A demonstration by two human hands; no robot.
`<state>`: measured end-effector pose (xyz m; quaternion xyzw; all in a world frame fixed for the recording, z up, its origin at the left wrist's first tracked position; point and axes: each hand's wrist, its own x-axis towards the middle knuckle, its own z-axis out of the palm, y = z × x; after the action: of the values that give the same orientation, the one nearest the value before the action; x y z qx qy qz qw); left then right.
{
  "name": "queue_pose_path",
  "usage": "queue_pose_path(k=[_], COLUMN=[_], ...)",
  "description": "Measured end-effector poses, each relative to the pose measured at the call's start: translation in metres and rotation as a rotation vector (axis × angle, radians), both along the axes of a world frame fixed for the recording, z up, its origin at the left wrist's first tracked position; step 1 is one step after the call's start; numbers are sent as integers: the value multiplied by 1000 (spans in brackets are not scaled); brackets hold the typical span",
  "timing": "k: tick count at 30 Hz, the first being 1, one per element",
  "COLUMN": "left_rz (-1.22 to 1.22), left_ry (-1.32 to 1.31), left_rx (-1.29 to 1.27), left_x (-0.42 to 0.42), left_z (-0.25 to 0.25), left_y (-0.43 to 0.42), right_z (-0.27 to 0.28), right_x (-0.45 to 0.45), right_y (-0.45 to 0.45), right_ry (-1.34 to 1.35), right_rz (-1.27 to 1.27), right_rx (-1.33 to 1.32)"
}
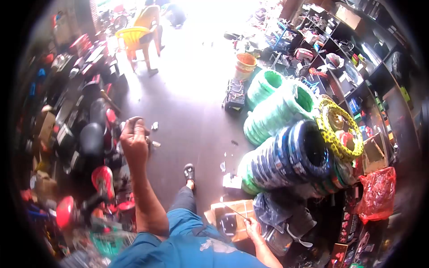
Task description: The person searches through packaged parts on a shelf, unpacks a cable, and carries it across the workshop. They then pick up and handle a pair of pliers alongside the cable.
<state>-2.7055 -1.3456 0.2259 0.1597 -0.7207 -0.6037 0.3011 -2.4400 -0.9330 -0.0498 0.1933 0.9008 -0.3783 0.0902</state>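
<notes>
My left hand [135, 132] is raised in front of me at the left, its fingers curled closed. Whatever it may hold is hidden by the fingers. Low at the right, my right hand [253, 228] is closed around a thin rod-like tool [234, 211], which points up and left; its exact kind does not show. Beneath the rod is an open cardboard box [243, 207] with a dark item in it. Dark plastic wrapping [271, 210] lies just beyond the right hand.
Wrapped tyres in green [277, 111] and blue [281, 156] are stacked at the right, before crowded shelves [353, 67]. Motorbike parts [91, 138] crowd the left. Small scraps [155, 126] lie on the floor. A person sits on a yellow chair [132, 38] near the bright doorway.
</notes>
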Motion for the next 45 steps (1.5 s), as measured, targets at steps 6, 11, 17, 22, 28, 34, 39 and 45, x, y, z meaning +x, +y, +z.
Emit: queue_pose_path(k=[6,11,17,22,28,34,39,45], left_rz=[-161,-370,-245,-115,-248,-111,-144,-327], left_ry=[-54,88,165,565,175,101,38,15], left_rx=[138,263,26,-361,155,152,448,621], left_x=[-209,-336,-477,-644,-803,-945,-1088,-1286], left_z=[-4,47,97,132,62,29,-27,-26], left_y=[-58,-57,-82,-91,-8,-90,-106,-103], right_z=[-22,31,71,75,89,65,19,-115], right_x=[-221,-385,-542,-730,-988,-1198,-1342,-1373], right_y=[-25,-49,-70,-86,-116,-141,-114,-60], right_ry=[-55,-61,-9,219,-51,150,-299,-383], right_rz=[51,-57,21,343,799,852,270,-314], right_rx=[76,3,67,-130,-84,92,-177,-304])
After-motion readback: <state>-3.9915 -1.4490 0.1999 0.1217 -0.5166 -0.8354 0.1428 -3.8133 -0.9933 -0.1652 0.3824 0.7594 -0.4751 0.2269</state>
